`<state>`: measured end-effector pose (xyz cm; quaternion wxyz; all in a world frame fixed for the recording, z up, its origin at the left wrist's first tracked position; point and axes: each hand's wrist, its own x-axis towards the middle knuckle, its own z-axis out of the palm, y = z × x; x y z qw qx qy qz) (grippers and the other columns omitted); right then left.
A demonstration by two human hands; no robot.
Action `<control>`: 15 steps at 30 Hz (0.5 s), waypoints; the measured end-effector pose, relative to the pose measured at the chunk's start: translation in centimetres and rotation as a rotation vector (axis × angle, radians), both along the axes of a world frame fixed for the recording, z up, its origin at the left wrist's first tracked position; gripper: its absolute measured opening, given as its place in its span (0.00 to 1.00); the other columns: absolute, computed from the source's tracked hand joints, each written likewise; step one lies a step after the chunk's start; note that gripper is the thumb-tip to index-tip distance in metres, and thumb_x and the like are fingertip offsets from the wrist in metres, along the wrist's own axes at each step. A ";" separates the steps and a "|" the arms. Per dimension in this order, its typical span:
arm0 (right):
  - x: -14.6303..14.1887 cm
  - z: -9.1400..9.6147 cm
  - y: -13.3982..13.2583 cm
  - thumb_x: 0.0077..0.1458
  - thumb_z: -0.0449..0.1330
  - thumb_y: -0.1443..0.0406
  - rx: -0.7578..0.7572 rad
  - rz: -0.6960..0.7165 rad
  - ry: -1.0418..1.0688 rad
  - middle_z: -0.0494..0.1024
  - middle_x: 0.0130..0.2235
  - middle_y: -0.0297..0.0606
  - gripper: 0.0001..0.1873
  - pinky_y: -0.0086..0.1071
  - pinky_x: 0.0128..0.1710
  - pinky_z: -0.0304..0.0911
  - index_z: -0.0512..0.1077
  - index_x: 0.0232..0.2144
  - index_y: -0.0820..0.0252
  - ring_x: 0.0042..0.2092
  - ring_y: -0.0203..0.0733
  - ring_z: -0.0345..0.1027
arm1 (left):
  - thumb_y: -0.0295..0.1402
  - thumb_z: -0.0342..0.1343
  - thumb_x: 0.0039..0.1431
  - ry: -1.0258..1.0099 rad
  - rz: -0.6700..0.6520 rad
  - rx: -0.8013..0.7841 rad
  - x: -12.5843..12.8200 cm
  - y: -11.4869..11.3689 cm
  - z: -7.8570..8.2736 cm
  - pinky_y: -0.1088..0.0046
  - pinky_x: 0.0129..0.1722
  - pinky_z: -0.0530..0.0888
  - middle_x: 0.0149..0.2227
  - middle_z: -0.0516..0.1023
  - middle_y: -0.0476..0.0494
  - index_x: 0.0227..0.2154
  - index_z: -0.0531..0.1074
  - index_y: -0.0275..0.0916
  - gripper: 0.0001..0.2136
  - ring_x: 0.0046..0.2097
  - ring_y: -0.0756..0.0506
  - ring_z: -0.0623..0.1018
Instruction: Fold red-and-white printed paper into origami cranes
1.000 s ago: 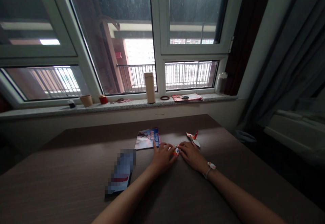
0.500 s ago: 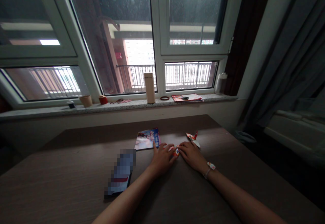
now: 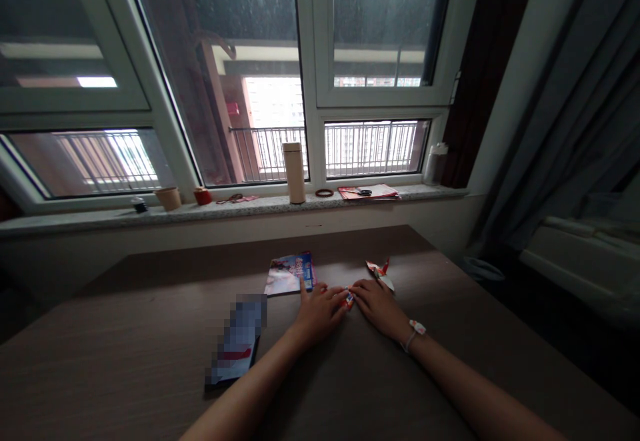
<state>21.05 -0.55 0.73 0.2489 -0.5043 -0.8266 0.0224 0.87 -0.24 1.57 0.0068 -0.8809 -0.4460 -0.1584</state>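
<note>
A small folded piece of red, white and blue patterned paper [image 3: 349,300] lies on the table between my two hands, mostly covered by fingers. My left hand [image 3: 320,314] grips its left side, with one finger stretched away toward the booklet. From the right, the bent fingertips of my right hand [image 3: 377,304] hold the paper's other edge; a bracelet with a white ornament circles that wrist. Just beyond my right hand sits a folded paper crane [image 3: 383,273] in red and white, partly hidden by the hand. A colourful booklet or paper packet [image 3: 287,276] lies flat past my left fingers.
A phone-like slab with a blurred screen [image 3: 237,341] rests left of my left forearm on the brown table [image 3: 125,334]. Along the windowsill [image 3: 250,209] stand a beige thermos [image 3: 295,173], a paper cup [image 3: 169,198], a red spool-like item [image 3: 203,196], scissors [image 3: 365,192] on papers, and a clear bottle [image 3: 436,163].
The left fingers have drawn slightly closer together over the folded paper. My right hand has barely shifted, and the other things stay in place.
</note>
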 end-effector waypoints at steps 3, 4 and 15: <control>0.1 0.0 0.0 0.64 0.47 0.64 -0.007 -0.008 0.001 0.74 0.50 0.37 0.17 0.41 0.56 0.53 0.69 0.51 0.51 0.53 0.42 0.65 | 0.48 0.39 0.66 0.002 0.007 -0.010 0.0 0.0 -0.1 0.35 0.60 0.33 0.58 0.70 0.54 0.57 0.62 0.60 0.19 0.58 0.37 0.64; 0.1 0.0 -0.1 0.64 0.47 0.65 -0.010 -0.012 0.003 0.74 0.50 0.38 0.17 0.40 0.55 0.53 0.69 0.50 0.52 0.53 0.42 0.65 | 0.48 0.40 0.66 0.002 0.010 -0.014 0.0 0.0 -0.1 0.34 0.59 0.33 0.58 0.70 0.54 0.57 0.62 0.60 0.19 0.58 0.37 0.64; 0.3 0.2 -0.6 0.62 0.48 0.66 -0.017 -0.031 -0.007 0.74 0.49 0.41 0.13 0.44 0.54 0.52 0.67 0.47 0.57 0.50 0.44 0.67 | 0.49 0.43 0.64 0.012 0.018 -0.043 -0.3 0.0 0.0 0.37 0.61 0.40 0.59 0.69 0.54 0.58 0.61 0.61 0.20 0.58 0.36 0.63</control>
